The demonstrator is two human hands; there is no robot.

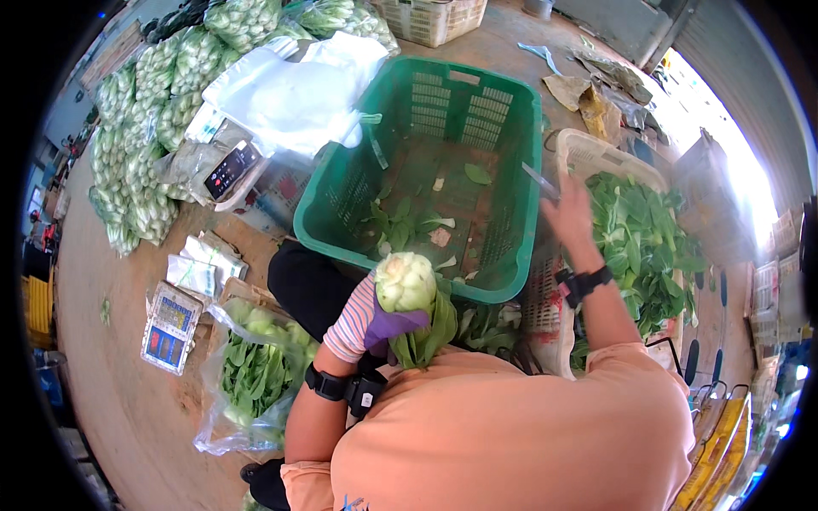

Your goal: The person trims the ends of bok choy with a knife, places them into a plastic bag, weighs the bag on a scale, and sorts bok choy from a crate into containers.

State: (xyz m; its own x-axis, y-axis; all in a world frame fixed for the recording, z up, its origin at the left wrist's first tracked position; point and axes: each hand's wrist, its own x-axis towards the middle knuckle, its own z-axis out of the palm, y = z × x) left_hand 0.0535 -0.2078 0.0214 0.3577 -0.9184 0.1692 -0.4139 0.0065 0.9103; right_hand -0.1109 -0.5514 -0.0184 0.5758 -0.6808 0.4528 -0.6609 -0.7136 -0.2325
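Note:
My left hand (pixel 366 315), in a striped and purple glove, grips a bunch of leafy greens (pixel 404 281) with its pale cut base up, just in front of the green plastic crate (pixel 521 196), which holds loose leaves and scraps. My right hand (pixel 569 213), blurred, is closed on a knife (pixel 538 180) by the crate's right edge. Right of it, a white crate (pixel 575 146) holds a heap of leafy greens (pixel 630 238). At the lower left, a clear plastic bag (pixel 223 426) holds more greens (pixel 256 375).
Bagged greens (pixel 141 153) are piled at the upper left, beside white plastic bags (pixel 285 85) and a phone (pixel 230 170). A scale (pixel 170 328) lies on the floor (pixel 102 341) near small bag stacks. Another crate (pixel 426 19) is at the back; yellow crates (pixel 716 451) stand right.

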